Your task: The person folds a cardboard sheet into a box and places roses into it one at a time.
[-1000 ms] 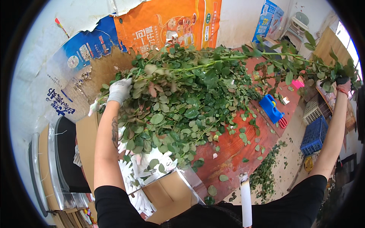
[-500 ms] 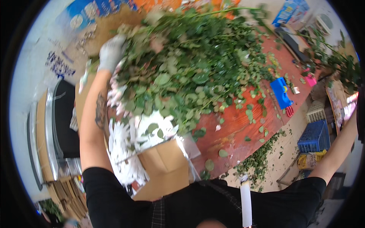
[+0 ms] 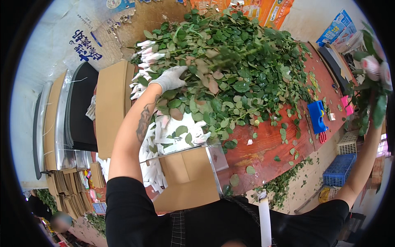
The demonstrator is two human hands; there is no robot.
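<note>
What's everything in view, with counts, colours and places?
Leafy stems: many, green, table
Flower heads: several, whitish, pile's left end
Blooms: two visible, pinkish, right edge
Table: one, red, centre
Strips: many, white, beside box
Open box: one, brown, lower centre
Plastic holder: one, blue, table's right
Crates: two, white and blue, floor
Cardboard sheets: several, brown, left
Fallen leaves: many, green, floor
Posters: several, orange and blue, wall
Cigarette: one, white, bottom
Left hand: one, grey glove, at stems
Right forearm: one, bare, right

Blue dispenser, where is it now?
In the head view, the blue dispenser sits toward the right edge of the red table, left of a small white box, with red looped handles just below it in the picture.
</note>
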